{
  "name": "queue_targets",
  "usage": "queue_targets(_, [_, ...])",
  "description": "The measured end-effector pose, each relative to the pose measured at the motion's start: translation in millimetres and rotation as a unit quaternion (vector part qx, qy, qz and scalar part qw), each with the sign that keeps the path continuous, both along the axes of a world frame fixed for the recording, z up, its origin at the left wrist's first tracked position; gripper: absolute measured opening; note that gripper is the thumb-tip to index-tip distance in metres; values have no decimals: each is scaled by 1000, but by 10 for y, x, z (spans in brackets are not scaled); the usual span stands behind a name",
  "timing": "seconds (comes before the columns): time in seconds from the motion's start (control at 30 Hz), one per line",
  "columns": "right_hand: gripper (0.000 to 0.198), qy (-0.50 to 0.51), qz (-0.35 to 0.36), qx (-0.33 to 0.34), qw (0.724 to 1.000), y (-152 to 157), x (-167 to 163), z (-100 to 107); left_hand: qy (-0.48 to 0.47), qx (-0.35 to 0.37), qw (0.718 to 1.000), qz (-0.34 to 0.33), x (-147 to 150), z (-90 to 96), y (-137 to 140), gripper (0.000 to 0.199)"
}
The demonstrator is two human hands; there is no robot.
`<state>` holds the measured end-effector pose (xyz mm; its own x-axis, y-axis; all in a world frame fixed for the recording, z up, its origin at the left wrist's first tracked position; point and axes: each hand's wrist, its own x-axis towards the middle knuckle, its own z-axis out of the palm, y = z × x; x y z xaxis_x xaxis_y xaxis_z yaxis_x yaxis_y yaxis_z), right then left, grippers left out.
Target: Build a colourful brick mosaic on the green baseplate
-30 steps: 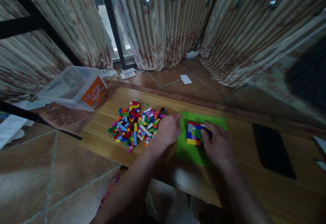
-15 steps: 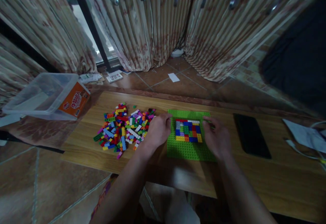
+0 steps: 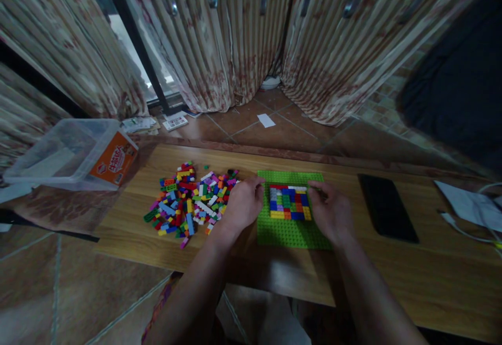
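Observation:
A green studded baseplate (image 3: 292, 235) lies on the wooden table. On it sits a flat rectangle of toy bricks (image 3: 290, 203) in blue, red, green, yellow, white and orange. My left hand (image 3: 246, 201) is at the plate's left edge with its fingers curled closed; whatever they hold, if anything, is hidden. My right hand (image 3: 331, 209) rests over the plate's right side. Its thumb and forefinger are bent together at the rectangle's upper right corner, and I cannot make out a piece between them. Left of my left hand spreads a heap of loose bricks (image 3: 190, 204).
A black phone-like slab (image 3: 387, 207) lies to the right, with white paper (image 3: 468, 204) and a cable (image 3: 466, 234) beyond it. A clear plastic box (image 3: 70, 151) with an orange label stands at the far left. Curtains (image 3: 219, 47) hang behind the table (image 3: 274, 277).
My right hand has shifted slightly left, its fingertips now at the brick rectangle's upper right corner. My left hand stays at the plate's left edge. The camera view has moved a little.

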<state>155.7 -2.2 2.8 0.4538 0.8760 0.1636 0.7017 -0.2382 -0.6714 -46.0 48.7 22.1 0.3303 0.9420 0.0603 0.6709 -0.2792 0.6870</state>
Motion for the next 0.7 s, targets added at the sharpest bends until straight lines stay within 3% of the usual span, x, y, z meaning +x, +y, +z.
queue_targets(0.53, [38,-29,4,-35,999,-2,41,-39,-6,20,1000,1,-78,21,19,28])
queue_targets(0.7, [41,-41,0,-68,997,-5,62,-39,-52,49,995,64,-272,49,93,24])
